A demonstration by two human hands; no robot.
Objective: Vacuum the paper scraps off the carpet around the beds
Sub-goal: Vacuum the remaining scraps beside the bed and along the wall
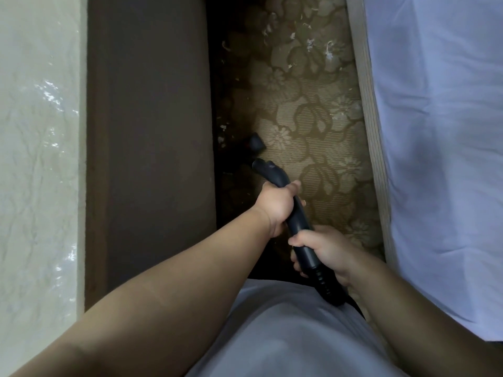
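Both hands hold the black vacuum handle (285,202). The left hand (275,205) has its grip wrapped tight around the far part, and the right hand (324,251) squeezes the near part by the ribbed hose. The nozzle (254,142) sits low on the carpet (313,126), close to the dark bed side (152,131) on the left. Most paper scraps (310,44) lie far ahead, near the right bed (435,131). Small bits (223,128) hide in the dark left edge and might get missed. The nozzle might bump a bed.
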